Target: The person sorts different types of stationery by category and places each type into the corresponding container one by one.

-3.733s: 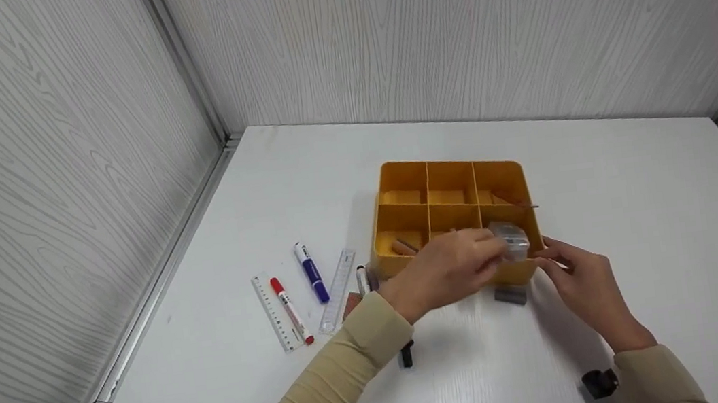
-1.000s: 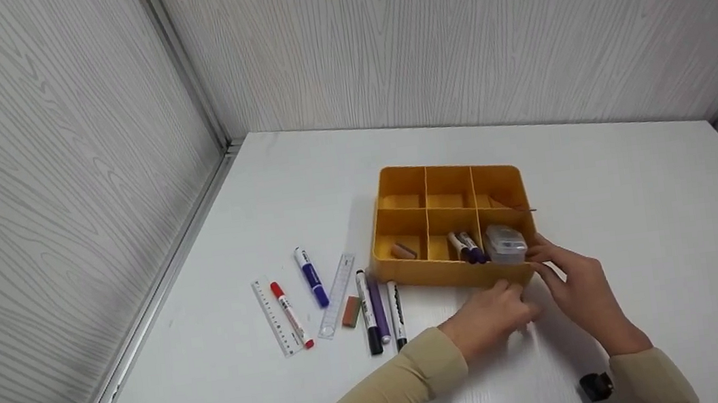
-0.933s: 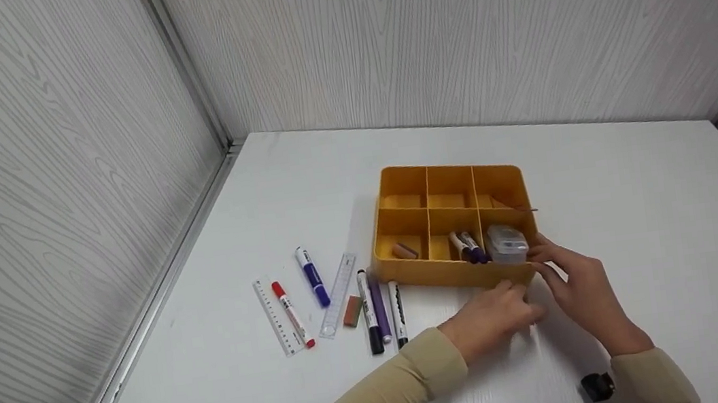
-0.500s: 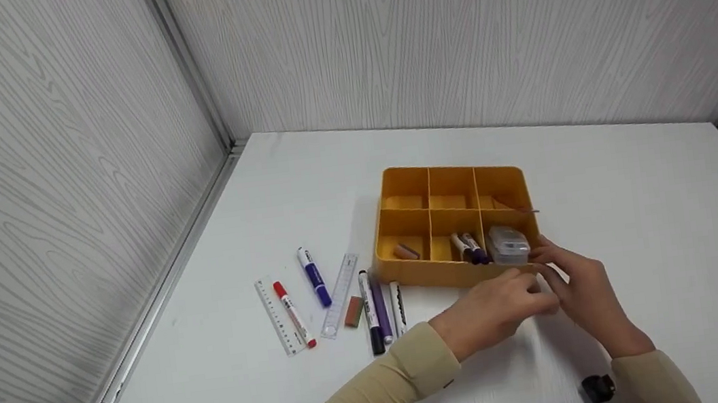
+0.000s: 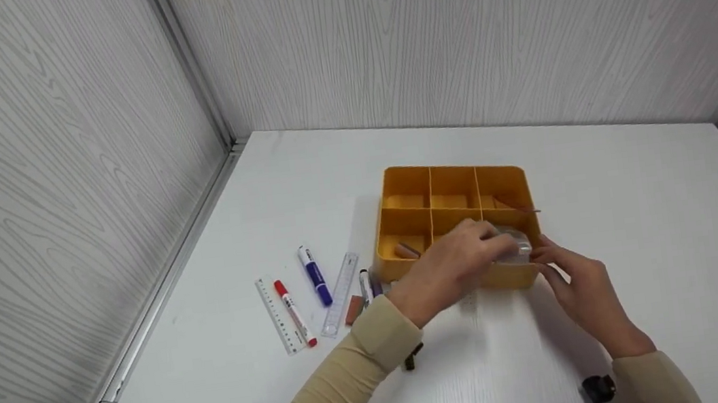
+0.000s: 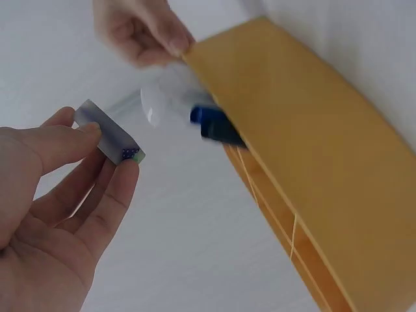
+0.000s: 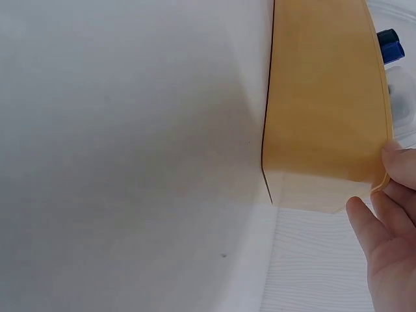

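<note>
My left hand [image 5: 452, 265] is over the front row of the yellow compartment box [image 5: 511, 277], in front of its middle compartment. In the left wrist view its thumb and fingers pinch a small grey-blue block, seemingly an eraser [image 6: 109, 133], apart from the box. My right hand [image 5: 582, 290] holds the box's front right corner, thumb and fingers on the rim, as the right wrist view also shows. A clear plastic case [image 5: 521, 246] sits in the front right compartment. Two dark-capped markers [image 6: 218, 125] stick out beside it. A brownish eraser [image 5: 407, 250] lies in the front left compartment.
Left of the box lie a clear ruler [image 5: 279, 315], a red marker [image 5: 295, 313], a blue marker [image 5: 315, 277] and a second ruler [image 5: 340, 294]. A reddish eraser [image 5: 354, 309] and more markers [image 5: 366, 286] are partly behind my left sleeve. A thin stick [image 5: 524, 210] pokes over the right rim.
My left hand has risen from the table in front of the box to above its front compartments, carrying the grey-blue eraser. Earlier the clear case was set into the box. My right hand stays put.
</note>
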Tool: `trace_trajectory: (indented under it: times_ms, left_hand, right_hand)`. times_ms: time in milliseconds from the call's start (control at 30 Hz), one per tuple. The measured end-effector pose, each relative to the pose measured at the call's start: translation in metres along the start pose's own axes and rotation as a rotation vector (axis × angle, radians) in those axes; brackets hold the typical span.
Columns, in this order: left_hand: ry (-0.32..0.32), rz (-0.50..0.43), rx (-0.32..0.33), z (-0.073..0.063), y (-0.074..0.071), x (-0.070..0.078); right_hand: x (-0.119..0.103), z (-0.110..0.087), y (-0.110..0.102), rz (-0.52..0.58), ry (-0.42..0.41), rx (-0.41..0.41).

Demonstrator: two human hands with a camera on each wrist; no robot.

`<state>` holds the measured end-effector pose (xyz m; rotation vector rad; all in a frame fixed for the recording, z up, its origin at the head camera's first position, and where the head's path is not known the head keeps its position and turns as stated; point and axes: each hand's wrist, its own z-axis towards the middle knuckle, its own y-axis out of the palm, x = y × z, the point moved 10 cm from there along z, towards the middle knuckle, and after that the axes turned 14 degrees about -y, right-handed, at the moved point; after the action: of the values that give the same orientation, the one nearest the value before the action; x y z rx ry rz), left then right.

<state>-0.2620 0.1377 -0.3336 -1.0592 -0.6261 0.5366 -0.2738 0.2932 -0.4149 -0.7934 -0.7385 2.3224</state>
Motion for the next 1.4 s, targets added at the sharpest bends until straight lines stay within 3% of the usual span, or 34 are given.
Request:
trace_trajectory:
  times_ms: [333, 533, 667, 833, 1100, 1400]
  left_hand:
    - [-0.155, -0.074, 0.050, 0.005, -0.017, -0.058]
    - [-0.253, 0.054, 0.034, 0.004, -0.003, -0.095]
    - [-0.283, 0.137, -0.052, 0.006, 0.014, -0.111]
    - [-0.311, 0.249, -0.212, 0.010, 0.037, -0.123]
    - [-0.324, 0.497, -0.368, 0.017, 0.060, -0.133]
    - [-0.338, 0.517, -0.452, 0.013, 0.069, -0.133]
  right_hand:
    - [0.003, -0.001, 0.000, 0.016, 0.004, 0.018]
    - [0.003, -0.001, 0.000, 0.000, -0.003, 0.021]
    - [0.003, 0.000, 0.000, -0.008, -0.002, 0.018]
    - [0.002, -0.002, 0.000, 0.008, 0.003, 0.025]
    - [0.000, -0.001, -0.001, 0.008, -0.016, 0.040]
    - [0.000, 0.000, -0.001, 0.013, -0.009, 0.044]
